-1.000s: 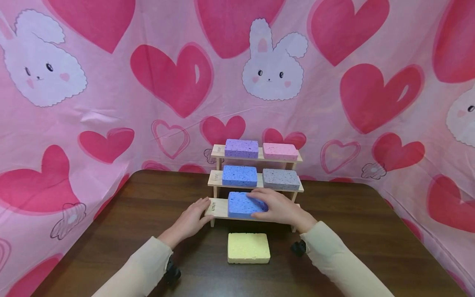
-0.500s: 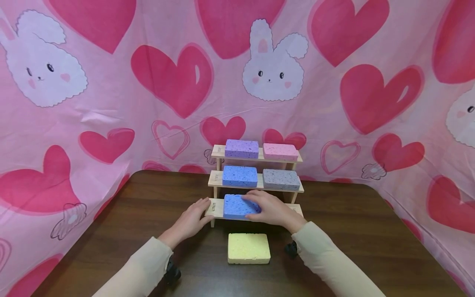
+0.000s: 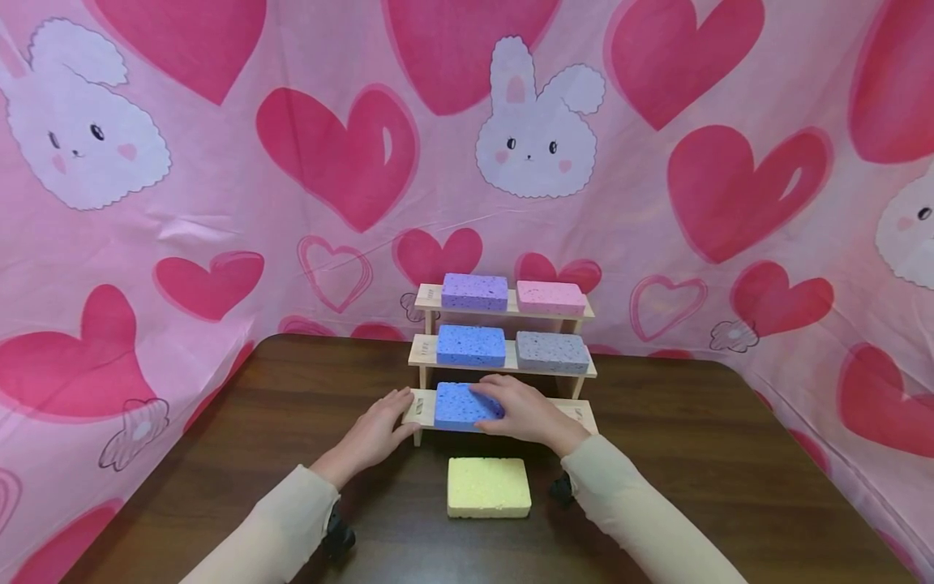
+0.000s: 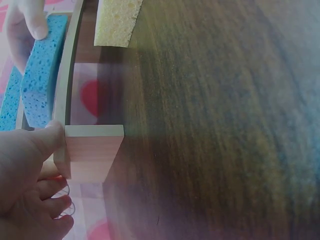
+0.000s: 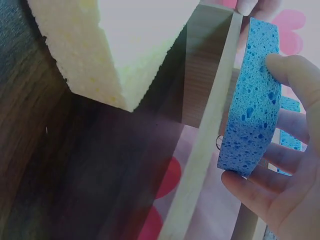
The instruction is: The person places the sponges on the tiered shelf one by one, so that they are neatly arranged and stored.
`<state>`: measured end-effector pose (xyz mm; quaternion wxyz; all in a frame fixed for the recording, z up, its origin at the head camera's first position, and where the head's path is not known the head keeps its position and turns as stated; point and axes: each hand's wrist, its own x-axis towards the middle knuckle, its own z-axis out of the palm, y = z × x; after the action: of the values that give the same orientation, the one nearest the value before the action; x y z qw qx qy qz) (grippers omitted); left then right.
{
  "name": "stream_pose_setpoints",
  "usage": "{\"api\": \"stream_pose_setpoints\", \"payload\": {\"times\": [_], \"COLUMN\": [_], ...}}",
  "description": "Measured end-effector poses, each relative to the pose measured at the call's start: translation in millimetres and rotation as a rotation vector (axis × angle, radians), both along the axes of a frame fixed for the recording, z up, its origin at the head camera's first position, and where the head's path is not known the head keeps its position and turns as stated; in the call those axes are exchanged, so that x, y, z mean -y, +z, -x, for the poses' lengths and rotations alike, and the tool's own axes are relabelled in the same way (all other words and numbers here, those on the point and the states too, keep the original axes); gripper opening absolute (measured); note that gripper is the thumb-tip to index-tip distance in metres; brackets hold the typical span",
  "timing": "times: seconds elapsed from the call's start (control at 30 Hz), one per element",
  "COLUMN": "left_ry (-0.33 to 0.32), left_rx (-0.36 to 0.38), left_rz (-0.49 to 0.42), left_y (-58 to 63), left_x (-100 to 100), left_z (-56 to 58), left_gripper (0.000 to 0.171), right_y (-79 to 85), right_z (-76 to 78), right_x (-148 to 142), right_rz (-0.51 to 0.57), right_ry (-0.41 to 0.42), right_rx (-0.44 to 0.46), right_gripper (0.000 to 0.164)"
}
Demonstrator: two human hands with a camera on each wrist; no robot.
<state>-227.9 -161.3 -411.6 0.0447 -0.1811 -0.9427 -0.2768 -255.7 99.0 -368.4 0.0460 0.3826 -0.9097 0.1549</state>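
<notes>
My right hand [image 3: 521,410] grips a blue sponge [image 3: 454,405] on the lowest step of a three-tier wooden stand [image 3: 580,410]. In the right wrist view, the thumb presses the long side of this speckled sponge [image 5: 255,80] and the other fingers curl round its back and end. At the stand's left end, my left hand [image 3: 370,431] holds the lowest step. The left wrist view has that thumb on the front edge of the board [image 4: 69,95], with the fingers curled beyond its end. A yellow sponge [image 3: 489,487] lies flat on the table in front.
On the middle step sit another blue sponge [image 3: 470,345] and a grey sponge [image 3: 552,351]. Purple [image 3: 474,292] and pink [image 3: 550,298] sponges occupy the top step. Behind the dark wooden table [image 3: 306,381] hangs a pink cloth [image 3: 452,186] with hearts and rabbits.
The right hand has slid the blue sponge leftward along the lowest step, baring more of the board's right end. My left hand has stayed at the stand's left end.
</notes>
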Motion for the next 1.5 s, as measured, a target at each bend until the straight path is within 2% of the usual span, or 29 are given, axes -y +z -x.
{"api": "stream_pose_setpoints", "payload": {"times": [0.33, 0.93, 1.17, 1.5], "left_ry": [0.002, -0.001, 0.007, 0.006], "left_rx": [0.010, 0.003, 0.018, 0.017], "left_rz": [0.002, -0.012, -0.007, -0.002], "left_y": [2.0, 2.8, 3.0, 2.3], "left_x": [-0.3, -0.2, -0.6, -1.0], "left_z": [-0.5, -2.3, -2.1, -1.6], "left_gripper": [0.058, 0.057, 0.058, 0.056], "right_y": [-4.3, -4.9, -5.2, 1.8], "right_z": [5.7, 4.2, 3.4, -3.8], "right_x": [4.0, 5.0, 2.3, -4.3], "right_rz": [-0.009, -0.014, 0.029, 0.058], "right_ry": [-0.013, -0.040, -0.025, -0.014], "right_rx": [0.007, 0.079, 0.031, 0.030], "right_gripper": [0.056, 0.057, 0.059, 0.059]}}
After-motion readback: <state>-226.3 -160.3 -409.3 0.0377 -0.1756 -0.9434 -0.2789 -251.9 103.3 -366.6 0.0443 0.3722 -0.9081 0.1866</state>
